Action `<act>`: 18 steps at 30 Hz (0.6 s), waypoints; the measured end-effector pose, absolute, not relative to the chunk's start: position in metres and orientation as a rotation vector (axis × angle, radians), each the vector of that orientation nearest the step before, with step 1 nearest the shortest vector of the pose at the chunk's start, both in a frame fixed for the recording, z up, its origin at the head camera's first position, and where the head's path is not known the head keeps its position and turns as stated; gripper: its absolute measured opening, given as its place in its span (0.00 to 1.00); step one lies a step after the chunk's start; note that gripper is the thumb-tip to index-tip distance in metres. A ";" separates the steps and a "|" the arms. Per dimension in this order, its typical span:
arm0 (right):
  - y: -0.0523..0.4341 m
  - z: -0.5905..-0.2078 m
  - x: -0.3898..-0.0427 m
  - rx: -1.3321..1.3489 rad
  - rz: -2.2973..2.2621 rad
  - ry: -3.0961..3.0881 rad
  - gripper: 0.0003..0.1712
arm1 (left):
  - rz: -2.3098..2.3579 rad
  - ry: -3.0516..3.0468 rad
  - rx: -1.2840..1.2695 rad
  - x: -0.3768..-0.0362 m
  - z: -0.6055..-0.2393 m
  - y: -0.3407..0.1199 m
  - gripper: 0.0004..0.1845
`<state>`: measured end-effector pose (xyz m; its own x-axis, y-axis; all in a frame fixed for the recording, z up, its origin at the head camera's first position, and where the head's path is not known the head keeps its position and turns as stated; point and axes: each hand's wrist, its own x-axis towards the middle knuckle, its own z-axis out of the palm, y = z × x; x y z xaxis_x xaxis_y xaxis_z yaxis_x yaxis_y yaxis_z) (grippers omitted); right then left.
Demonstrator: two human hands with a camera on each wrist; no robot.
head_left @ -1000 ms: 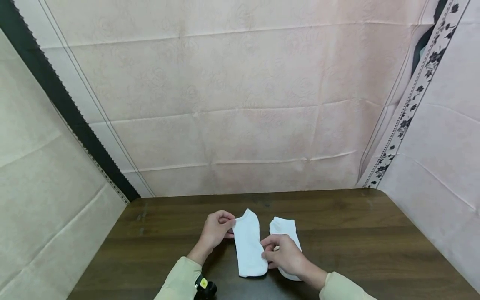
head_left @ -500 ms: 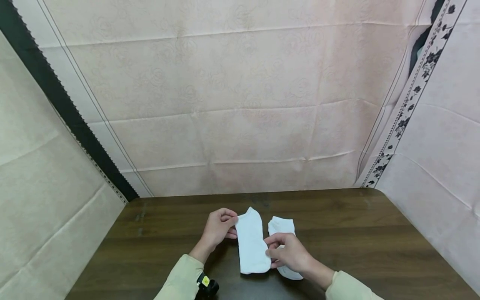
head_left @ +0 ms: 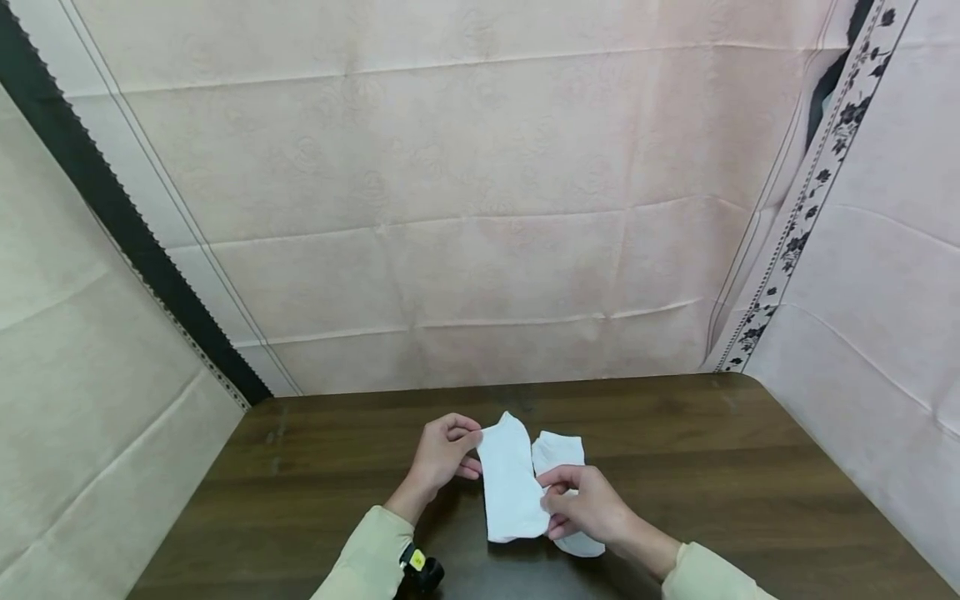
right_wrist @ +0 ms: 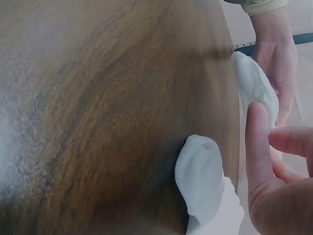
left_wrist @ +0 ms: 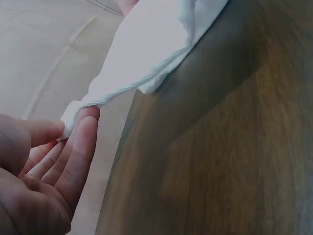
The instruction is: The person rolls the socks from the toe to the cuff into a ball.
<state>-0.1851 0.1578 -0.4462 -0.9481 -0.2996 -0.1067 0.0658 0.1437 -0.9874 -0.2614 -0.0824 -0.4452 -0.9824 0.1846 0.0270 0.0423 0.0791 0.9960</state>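
The left hand point(head_left: 441, 454) is pinching the far left edge of the left sock point(head_left: 512, 479), thumb and fingertips closing on the cloth, as the left wrist view is showing point(left_wrist: 73, 117). That sock is being held slightly off the dark table point(head_left: 300, 467), at about 12 o'clock from the person's sleeves. The right hand point(head_left: 585, 504) is gripping the same sock's near right edge with curled fingers, and it is lying over the right sock point(head_left: 561, 454), which is resting flat just at 3 o'clock of the first and partly tucked under it. Both grips are shallow, so the cloth may be slipping free if the hands pull apart, and the right hand could be dragging the lower sock along. Compared with a second ago, the held sock is tilting more toward 11 o'clock and is overlapping the right sock, where a gap was showing before.
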 end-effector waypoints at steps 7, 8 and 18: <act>0.165 -0.444 -0.184 -0.230 -1.891 2.102 0.19 | 2.050 2.214 0.228 -0.265 -0.448 -0.077 0.11; 0.167 -0.444 -0.184 -0.231 -1.894 2.100 0.19 | 2.051 2.211 0.228 -0.265 -0.448 -0.076 0.11; 0.178 -0.445 -0.182 -0.224 -1.921 2.064 0.20 | 2.039 2.192 0.240 -0.266 -0.449 -0.065 0.11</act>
